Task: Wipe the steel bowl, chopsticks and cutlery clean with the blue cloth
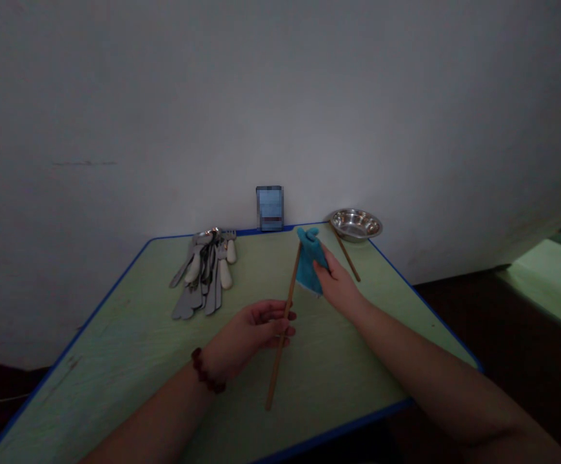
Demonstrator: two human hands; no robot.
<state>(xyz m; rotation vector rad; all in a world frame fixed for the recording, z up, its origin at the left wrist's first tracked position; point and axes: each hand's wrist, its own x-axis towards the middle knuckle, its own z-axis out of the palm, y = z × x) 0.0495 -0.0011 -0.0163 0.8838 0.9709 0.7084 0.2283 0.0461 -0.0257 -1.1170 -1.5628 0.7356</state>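
Observation:
My left hand point(254, 335) is closed around the middle of a long wooden chopstick point(280, 341), which it holds tilted above the green table point(116, 361). A dark bead bracelet sits on that wrist. My right hand point(338, 283) grips a blue cloth point(309, 261) and presses it around the chopstick's upper end. Both hands are over the middle of the table.
A pile of metal spoons, forks and knives point(207, 270) lies at the back left. A steel bowl point(355, 223) stands at the back right corner, with a second chopstick point(345, 254) resting against it. A small dark box point(269, 207) leans on the wall. The table has a blue edge.

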